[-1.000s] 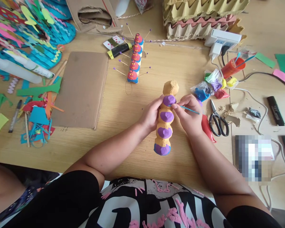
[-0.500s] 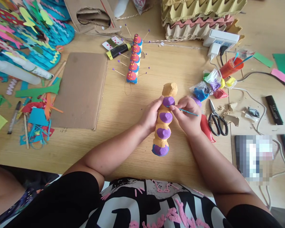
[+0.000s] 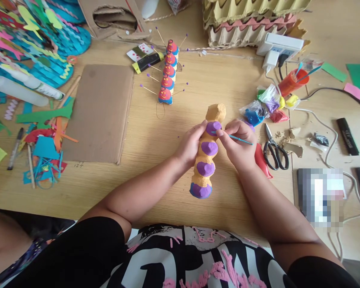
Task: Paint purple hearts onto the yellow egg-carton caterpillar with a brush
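Note:
My left hand (image 3: 192,145) grips an egg-carton strip (image 3: 204,179) by its left side near the top. The strip is a row of yellow-orange bumps, several of them capped with purple clay (image 3: 209,149); blue shows along the lowest cap's edge. Pinched in my right hand (image 3: 238,142) is a thin blue stick tool (image 3: 241,139), its tip touching the upper purple cap. What lies under the right fingertips is hidden. Beyond the hands stands a finished-looking strip (image 3: 169,72) with red and blue clay faces and purple-tipped sticks at its sides.
To the right lie black-handled scissors (image 3: 275,150), bags of coloured clay (image 3: 255,114), an orange cup (image 3: 292,83) and a power strip (image 3: 280,45) with cables. Egg trays (image 3: 255,24) are stacked at the back. Cardboard (image 3: 99,114) and paper scraps (image 3: 48,148) lie on the left.
The tool's tip has shifted slightly left and up on the upper purple cap, my right hand moving a little with it. The strip's lower end has tilted slightly left.

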Tool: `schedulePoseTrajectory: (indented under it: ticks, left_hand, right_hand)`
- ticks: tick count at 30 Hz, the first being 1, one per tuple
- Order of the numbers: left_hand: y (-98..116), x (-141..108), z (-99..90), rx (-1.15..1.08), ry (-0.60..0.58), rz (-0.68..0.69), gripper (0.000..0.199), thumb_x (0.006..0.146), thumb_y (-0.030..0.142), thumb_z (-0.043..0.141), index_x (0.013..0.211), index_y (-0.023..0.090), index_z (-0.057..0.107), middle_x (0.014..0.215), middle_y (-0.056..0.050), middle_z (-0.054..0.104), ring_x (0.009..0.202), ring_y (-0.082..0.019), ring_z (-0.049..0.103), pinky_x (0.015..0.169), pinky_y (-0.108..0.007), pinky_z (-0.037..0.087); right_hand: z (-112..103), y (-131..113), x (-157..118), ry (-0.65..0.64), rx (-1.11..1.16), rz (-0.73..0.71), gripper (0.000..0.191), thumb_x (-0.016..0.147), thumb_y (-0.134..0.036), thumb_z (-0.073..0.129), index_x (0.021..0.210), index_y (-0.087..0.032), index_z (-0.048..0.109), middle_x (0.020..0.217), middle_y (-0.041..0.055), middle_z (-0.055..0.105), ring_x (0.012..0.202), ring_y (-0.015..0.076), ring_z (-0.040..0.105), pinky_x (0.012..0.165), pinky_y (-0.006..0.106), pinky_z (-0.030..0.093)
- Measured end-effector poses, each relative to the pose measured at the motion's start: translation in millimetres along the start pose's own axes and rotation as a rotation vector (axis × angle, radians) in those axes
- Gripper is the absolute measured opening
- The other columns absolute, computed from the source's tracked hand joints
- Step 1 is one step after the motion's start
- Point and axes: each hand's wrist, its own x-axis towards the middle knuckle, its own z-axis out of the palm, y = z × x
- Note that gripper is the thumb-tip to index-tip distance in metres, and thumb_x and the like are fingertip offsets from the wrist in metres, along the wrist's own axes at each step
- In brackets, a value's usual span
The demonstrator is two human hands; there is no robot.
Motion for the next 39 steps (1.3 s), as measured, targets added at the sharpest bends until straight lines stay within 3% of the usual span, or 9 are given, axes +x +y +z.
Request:
schedulePoseTrajectory:
  ticks: [6, 10, 13, 15, 18, 23, 27, 34, 39]
  left_hand:
    - [-3, 2, -0.9, -0.075, -0.010, -0.014, 0.047, 0.087, 0.075, 0.093, 0.091, 0.030, 0.081, 0.091, -0.005, 0.083, 0.100, -0.033, 0.082, 0.089, -0.043, 0.062]
    - [1, -1, 3.0, -0.069, -0.025, -0.027, 0.052, 0.083, 0.079, 0.094, 0.089, 0.029, 0.082, 0.090, -0.004, 0.081, 0.087, -0.025, 0.075, 0.080, -0.038, 0.059]
    - [4, 0, -0.5, -0.055, -0.065, -0.148, 0.059, 0.081, 0.086, 0.091, 0.089, 0.028, 0.080, 0.075, -0.002, 0.071, 0.068, -0.020, 0.065, 0.071, -0.037, 0.055]
    - [4, 2, -6.3, -0.055, -0.100, -0.223, 0.067, 0.080, 0.094, 0.084, 0.085, 0.028, 0.075, 0.068, -0.004, 0.066, 0.065, -0.023, 0.065, 0.070, -0.042, 0.055]
    - [4, 7, -15.2, -0.054, -0.135, -0.242, 0.071, 0.081, 0.098, 0.078, 0.085, 0.028, 0.072, 0.067, -0.006, 0.065, 0.069, -0.028, 0.070, 0.075, -0.046, 0.058]
    - [5, 8, -18.6, 0.014, -0.125, -0.205, 0.069, 0.081, 0.097, 0.080, 0.089, 0.028, 0.074, 0.071, -0.007, 0.069, 0.081, -0.034, 0.077, 0.082, -0.050, 0.061]
    - [4, 8, -14.1, 0.042, -0.114, -0.131, 0.067, 0.082, 0.096, 0.079, 0.090, 0.029, 0.079, 0.078, -0.009, 0.076, 0.096, -0.039, 0.081, 0.087, -0.052, 0.063]
    - [5, 1, -5.1, 0.027, -0.102, -0.127, 0.054, 0.090, 0.083, 0.080, 0.099, 0.030, 0.086, 0.103, -0.011, 0.087, 0.125, -0.044, 0.081, 0.105, -0.055, 0.064]
    - [6, -2, 3.7, 0.016, -0.012, -0.066, 0.050, 0.094, 0.075, 0.084, 0.095, 0.025, 0.085, 0.102, -0.009, 0.086, 0.114, -0.035, 0.082, 0.106, -0.046, 0.064]
  right_hand:
    - [2, -2, -2, -0.006, 0.052, 0.039, 0.057, 0.084, -0.068, 0.102, 0.070, -0.025, 0.067, 0.072, -0.0033, 0.066, 0.066, 0.0138, 0.058, 0.065, 0.034, 0.046]
    - [5, 1, -2, 0.023, 0.176, 0.102, 0.056, 0.086, -0.068, 0.100, 0.073, -0.026, 0.065, 0.075, -0.0029, 0.065, 0.071, 0.0149, 0.059, 0.069, 0.034, 0.048]
    - [3, 5, 3, 0.112, 0.339, 0.192, 0.056, 0.089, -0.068, 0.097, 0.080, -0.028, 0.059, 0.073, -0.0051, 0.056, 0.071, 0.0151, 0.055, 0.074, 0.034, 0.051]
    - [-1, 8, 6, 0.141, 0.424, 0.261, 0.054, 0.091, -0.066, 0.095, 0.085, -0.030, 0.056, 0.071, -0.0067, 0.047, 0.068, 0.0152, 0.051, 0.074, 0.034, 0.052]
    - [-3, 12, 10, 0.107, 0.538, 0.349, 0.052, 0.092, -0.066, 0.094, 0.086, -0.030, 0.056, 0.069, -0.0067, 0.043, 0.065, 0.0157, 0.049, 0.070, 0.033, 0.051]
    - [4, 13, 5, -0.004, 0.494, 0.444, 0.065, 0.097, -0.090, 0.072, 0.077, -0.028, 0.064, 0.069, -0.0012, 0.052, 0.069, 0.0193, 0.056, 0.072, 0.037, 0.053]
    - [9, 9, 1, -0.041, 0.453, 0.436, 0.058, 0.091, -0.080, 0.088, 0.077, -0.028, 0.067, 0.079, -0.0001, 0.062, 0.081, 0.0204, 0.061, 0.080, 0.036, 0.053]
    - [8, -2, 1, -0.139, 0.660, 0.572, 0.064, 0.083, -0.078, 0.096, 0.074, -0.027, 0.058, 0.071, -0.0044, 0.043, 0.068, 0.0168, 0.046, 0.070, 0.035, 0.051]
    - [6, -3, -3, -0.202, 0.750, 0.706, 0.055, 0.074, -0.069, 0.104, 0.085, -0.027, 0.071, 0.078, -0.0004, 0.067, 0.076, 0.0222, 0.064, 0.077, 0.040, 0.061]
